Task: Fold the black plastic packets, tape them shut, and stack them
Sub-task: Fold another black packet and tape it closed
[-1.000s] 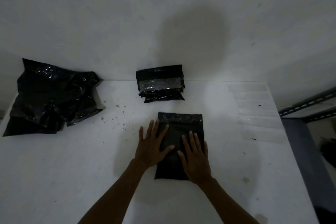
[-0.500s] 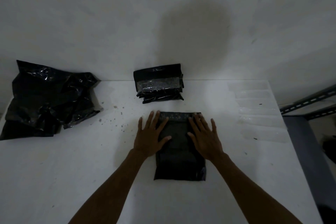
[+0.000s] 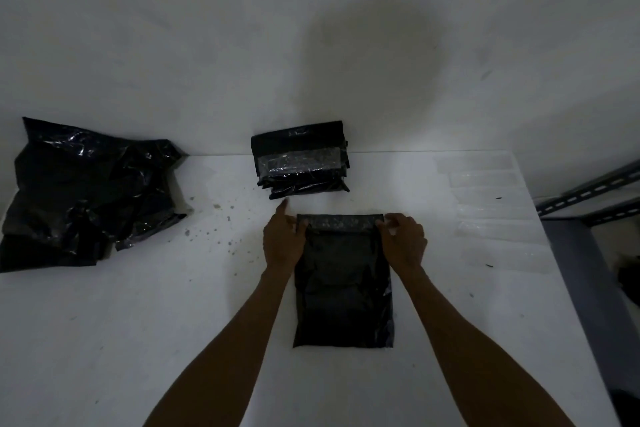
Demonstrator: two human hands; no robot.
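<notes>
A black plastic packet (image 3: 343,288) lies flat on the white table (image 3: 138,340) in front of me, its flap end pointing away from me. My left hand (image 3: 282,243) pinches the far left corner of the flap, index finger sticking out. My right hand (image 3: 403,241) pinches the far right corner. Behind the packet, against the wall, stands a stack of folded, taped black packets (image 3: 301,161). A heap of loose black packets (image 3: 86,191) lies at the far left of the table.
Several clear tape strips (image 3: 491,204) lie in a row along the table's right side. A metal shelf frame (image 3: 588,191) stands beyond the right edge. Small dark specks dot the table between the heap and the stack.
Both hands slid from lying flat on the packet's middle up to its far end, and they now pinch the flap's two corners.
</notes>
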